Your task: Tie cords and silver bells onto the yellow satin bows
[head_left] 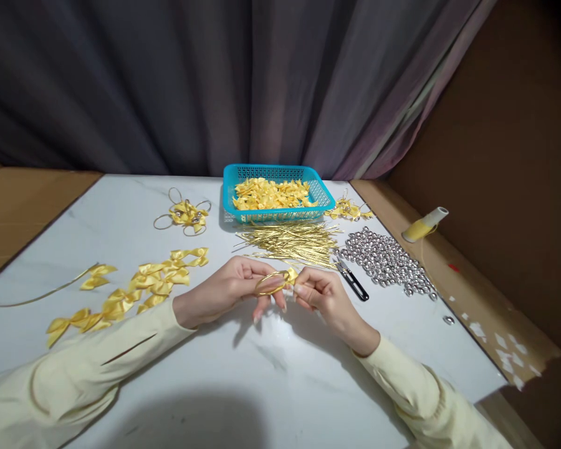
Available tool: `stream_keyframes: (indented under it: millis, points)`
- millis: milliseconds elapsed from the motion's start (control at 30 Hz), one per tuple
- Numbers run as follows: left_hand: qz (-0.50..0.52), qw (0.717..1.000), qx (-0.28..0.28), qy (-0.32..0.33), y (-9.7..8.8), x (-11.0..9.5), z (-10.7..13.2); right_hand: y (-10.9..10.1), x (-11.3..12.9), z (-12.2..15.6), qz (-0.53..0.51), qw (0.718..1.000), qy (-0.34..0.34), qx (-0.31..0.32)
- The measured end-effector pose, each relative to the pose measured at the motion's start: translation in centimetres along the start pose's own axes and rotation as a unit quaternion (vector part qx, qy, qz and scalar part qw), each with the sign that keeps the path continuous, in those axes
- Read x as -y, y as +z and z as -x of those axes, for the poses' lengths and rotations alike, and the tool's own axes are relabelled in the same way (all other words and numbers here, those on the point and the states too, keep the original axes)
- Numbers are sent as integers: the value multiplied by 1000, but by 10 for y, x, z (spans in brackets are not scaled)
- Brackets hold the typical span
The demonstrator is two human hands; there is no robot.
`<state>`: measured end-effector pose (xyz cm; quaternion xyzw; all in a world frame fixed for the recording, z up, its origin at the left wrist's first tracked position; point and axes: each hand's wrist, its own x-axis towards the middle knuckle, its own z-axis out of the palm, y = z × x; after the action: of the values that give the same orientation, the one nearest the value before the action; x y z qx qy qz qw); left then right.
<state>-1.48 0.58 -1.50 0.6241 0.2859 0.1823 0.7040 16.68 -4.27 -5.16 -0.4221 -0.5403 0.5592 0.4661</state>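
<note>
My left hand pinches a gold cord loop above the middle of the table. A yellow ribbon bow sits at the loop's right end, and the fingers of my right hand are closed on it. Both hands nearly meet there, and the fingertips partly cover the bow. Just beyond them lies a pile of gold cords. Black-handled thread snips rest to the right of my right hand. Several loose yellow bows are spread left of my left hand.
A blue basket of yellow bows stands at the back. Silver beads are heaped at right, near a thread spool. Looped bow pieces lie back left, more back right. One cord trails at far left.
</note>
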Motion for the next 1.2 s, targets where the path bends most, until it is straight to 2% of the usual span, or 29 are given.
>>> stream_keyframes:
  millis: [500, 700, 767, 900, 1200]
  points:
    - [-2, 1000, 10, -9, 0, 2, 0, -2, -3, -1, -34, 999, 5, 18]
    - [-21, 1000, -3, -1, -3, -3, 0, -6, 6, 3, 75, 996, -49, 12]
    - [-42, 999, -12, 2, -3, -7, 1, -8, 10, 4, 88, 995, -45, 33]
    - [-73, 997, -10, 0, -3, -14, 2, -12, 13, 4, 32, 996, -24, 82]
    - [-93, 995, 20, -5, 0, -9, 3, -6, 11, 4, 120, 990, -10, 77]
